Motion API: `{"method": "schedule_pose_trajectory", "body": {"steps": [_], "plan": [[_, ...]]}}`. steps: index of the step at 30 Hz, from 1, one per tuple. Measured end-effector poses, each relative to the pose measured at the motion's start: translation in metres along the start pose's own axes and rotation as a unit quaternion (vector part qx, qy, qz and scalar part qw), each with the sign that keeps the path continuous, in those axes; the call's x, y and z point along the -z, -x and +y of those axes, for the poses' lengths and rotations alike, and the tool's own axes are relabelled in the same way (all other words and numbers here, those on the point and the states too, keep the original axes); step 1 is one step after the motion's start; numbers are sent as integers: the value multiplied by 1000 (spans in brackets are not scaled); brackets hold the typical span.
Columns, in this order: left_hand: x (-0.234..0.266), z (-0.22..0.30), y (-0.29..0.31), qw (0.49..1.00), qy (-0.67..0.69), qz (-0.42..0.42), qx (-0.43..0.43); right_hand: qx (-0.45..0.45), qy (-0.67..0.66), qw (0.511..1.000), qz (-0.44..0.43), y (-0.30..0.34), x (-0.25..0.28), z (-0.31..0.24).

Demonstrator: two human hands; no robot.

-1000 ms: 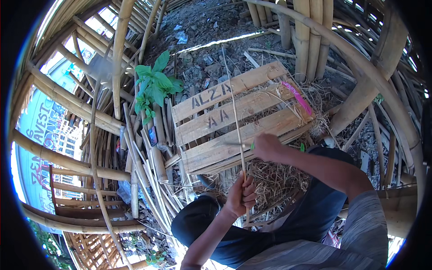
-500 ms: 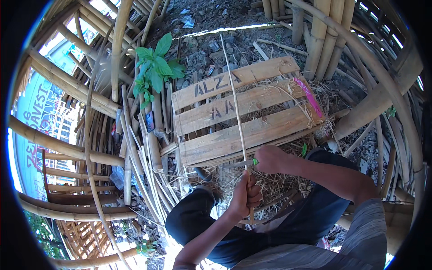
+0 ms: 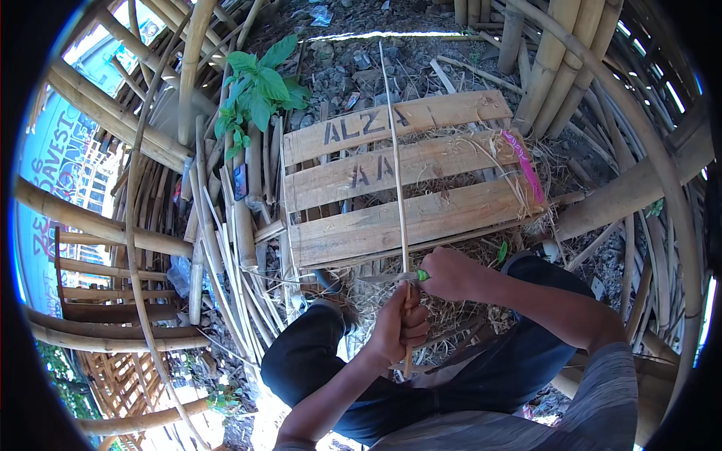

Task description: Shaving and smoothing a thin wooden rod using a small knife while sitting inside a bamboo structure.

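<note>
My left hand (image 3: 400, 325) is wrapped round the lower part of a long, thin bamboo strip (image 3: 397, 165). The strip runs away from me over a slatted wooden crate (image 3: 353, 233), its far end beyond the crate. In my right hand (image 3: 455, 274) is a knife with a green handle (image 3: 423, 275). Its blade (image 3: 381, 278) points left and lies across the strip, just above my left thumb. The strip's near end sticks out below my left fist, between my knees.
Bamboo poles (image 3: 105, 225) fence the left side, with cut strips (image 3: 226, 263) leaning inside. A leafy green plant (image 3: 259, 90) grows behind them. Thick bamboo posts (image 3: 560, 68) stand at the far right. Shavings (image 3: 451, 316) litter the ground around the crate.
The view has shifted slightly. My left hand stays round the strip and my right hand keeps the knife, its blade now showing farther out to the left of the strip.
</note>
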State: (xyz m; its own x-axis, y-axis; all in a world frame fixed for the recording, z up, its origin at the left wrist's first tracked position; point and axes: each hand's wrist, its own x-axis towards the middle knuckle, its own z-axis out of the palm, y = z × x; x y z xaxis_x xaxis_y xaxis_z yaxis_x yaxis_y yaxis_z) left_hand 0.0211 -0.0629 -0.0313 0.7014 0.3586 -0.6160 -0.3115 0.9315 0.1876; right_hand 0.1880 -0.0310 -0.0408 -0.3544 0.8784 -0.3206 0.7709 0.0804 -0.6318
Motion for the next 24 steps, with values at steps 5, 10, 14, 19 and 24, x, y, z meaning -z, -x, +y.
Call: {"method": "schedule_pose_trajectory", "body": {"steps": [5, 10, 14, 19, 24], "plan": [[0, -4, 1, 1000, -12, 13, -5, -18, 33, 999, 12, 0, -3, -5], [0, -5, -1, 998, -41, 44, -15, -29, 70, 997, 28, -4, -4, -4], [-3, -16, -2, 998, -47, 31, -10, -88, 89, 990, 73, -23, 14, 11], [-6, -10, -2, 1000, -16, 8, -23, -63, 0, 996, 70, -29, 8, 20], [-1, 1, -2, 999, -20, 25, -15, 5, 3, 1000, 26, -13, -6, 8]]}}
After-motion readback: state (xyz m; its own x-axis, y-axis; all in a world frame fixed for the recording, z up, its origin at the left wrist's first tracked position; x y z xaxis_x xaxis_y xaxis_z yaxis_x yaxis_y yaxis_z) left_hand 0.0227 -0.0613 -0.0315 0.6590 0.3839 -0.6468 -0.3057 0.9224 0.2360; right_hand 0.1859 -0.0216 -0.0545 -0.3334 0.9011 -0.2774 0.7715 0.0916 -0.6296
